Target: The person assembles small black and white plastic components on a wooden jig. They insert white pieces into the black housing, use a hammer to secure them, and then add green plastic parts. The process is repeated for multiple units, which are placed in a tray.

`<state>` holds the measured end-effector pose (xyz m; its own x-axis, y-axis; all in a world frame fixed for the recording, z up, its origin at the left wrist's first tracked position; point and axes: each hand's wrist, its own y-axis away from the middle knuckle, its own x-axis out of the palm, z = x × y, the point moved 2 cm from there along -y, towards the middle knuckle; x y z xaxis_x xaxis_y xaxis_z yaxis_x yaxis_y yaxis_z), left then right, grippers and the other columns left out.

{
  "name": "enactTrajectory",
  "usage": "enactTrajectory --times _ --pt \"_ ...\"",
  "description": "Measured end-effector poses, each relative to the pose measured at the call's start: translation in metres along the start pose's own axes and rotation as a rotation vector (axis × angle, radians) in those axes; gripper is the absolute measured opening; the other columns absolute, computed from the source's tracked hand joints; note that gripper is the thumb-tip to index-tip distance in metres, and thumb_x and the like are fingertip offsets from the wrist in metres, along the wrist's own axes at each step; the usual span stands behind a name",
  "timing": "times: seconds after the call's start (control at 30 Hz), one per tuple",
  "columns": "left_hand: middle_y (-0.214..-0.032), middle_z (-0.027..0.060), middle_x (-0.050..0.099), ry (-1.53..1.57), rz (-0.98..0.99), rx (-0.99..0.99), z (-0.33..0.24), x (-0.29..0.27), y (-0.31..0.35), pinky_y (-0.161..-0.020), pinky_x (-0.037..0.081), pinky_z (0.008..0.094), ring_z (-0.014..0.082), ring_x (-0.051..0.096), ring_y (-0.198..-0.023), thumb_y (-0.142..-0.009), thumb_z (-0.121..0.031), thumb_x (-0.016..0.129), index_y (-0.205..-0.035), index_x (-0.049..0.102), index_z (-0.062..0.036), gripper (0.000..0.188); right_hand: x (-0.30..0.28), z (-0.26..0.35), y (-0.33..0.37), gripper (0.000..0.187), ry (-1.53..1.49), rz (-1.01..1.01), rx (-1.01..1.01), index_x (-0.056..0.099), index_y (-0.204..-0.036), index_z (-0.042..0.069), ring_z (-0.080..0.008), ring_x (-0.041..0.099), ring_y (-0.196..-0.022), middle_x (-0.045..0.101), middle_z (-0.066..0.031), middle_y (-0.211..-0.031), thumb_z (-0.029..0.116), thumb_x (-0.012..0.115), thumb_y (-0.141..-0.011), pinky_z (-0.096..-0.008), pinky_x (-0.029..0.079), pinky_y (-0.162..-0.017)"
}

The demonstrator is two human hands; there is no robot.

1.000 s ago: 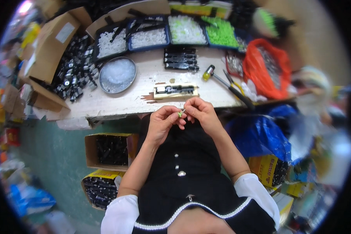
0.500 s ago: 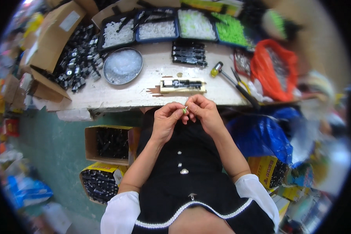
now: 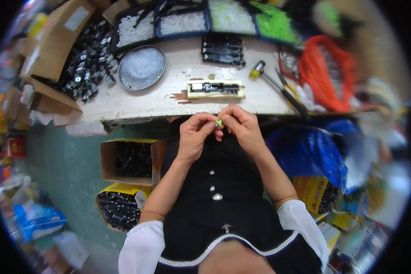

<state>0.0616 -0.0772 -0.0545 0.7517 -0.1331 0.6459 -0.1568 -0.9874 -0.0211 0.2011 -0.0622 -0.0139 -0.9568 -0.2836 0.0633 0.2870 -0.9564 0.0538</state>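
A small light-green plastic part (image 3: 219,123) is pinched between my two hands, just in front of the bench edge and above my lap. My left hand (image 3: 195,133) grips it with thumb and forefinger from the left. From the right, my right hand (image 3: 242,126) has its fingertips closed at the same part. The part's exact shape is too small to tell. Beyond my fingers a cream fixture (image 3: 234,94) lies on the bench, with a black assembly (image 3: 214,87) and a white block (image 3: 196,87) in it.
Behind the fixture are stacked black units (image 3: 222,51). A round metal dish (image 3: 142,67) of clear pieces and a box of black parts (image 3: 84,61) stand left. Trays of white and green pieces (image 3: 276,23) line the back. A hammer (image 3: 278,86) and red bag (image 3: 326,75) lie right.
The green part has been turned between my fingertips and shows more clearly. My hands stay together in nearly the same place. The bench sits slightly higher in view.
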Motion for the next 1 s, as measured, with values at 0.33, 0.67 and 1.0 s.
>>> enactTrajectory --times 0.33,0.67,1.0 --pt "-0.084 0.0088 0.061 -0.204 0.037 0.105 -0.005 0.008 0.001 -0.061 0.053 0.0262 0.0143 0.062 -0.071 -0.084 0.002 0.057 -0.094 0.061 0.0038 0.011 -0.009 0.002 0.002 0.011 0.036 0.013 0.022 0.059 -0.087 0.002 -0.0038 0.047 -0.062 0.057 0.0012 -0.076 0.009 0.052 -0.089 -0.0178 0.038 -0.055" --pt "-0.084 0.0108 0.061 -0.143 0.054 0.121 -0.001 0.006 0.000 -0.061 0.054 0.0279 0.0165 0.063 -0.070 -0.083 0.003 0.058 -0.093 0.061 0.0044 0.010 -0.012 0.005 0.002 0.010 0.078 0.048 0.042 0.060 -0.087 0.002 -0.0031 0.048 -0.065 0.058 0.0008 -0.077 0.008 0.052 -0.088 -0.0185 0.039 -0.056" --pt "-0.090 0.0166 0.061 -0.107 0.036 0.128 0.001 0.002 -0.005 -0.060 0.055 0.0331 0.0209 0.061 -0.069 -0.083 0.002 0.058 -0.091 0.058 0.0029 0.008 -0.016 0.015 0.001 0.009 0.349 -0.110 -0.273 0.061 -0.089 -0.001 -0.0118 0.053 -0.064 0.055 -0.0048 -0.072 0.000 0.060 -0.080 -0.0229 0.042 -0.057"
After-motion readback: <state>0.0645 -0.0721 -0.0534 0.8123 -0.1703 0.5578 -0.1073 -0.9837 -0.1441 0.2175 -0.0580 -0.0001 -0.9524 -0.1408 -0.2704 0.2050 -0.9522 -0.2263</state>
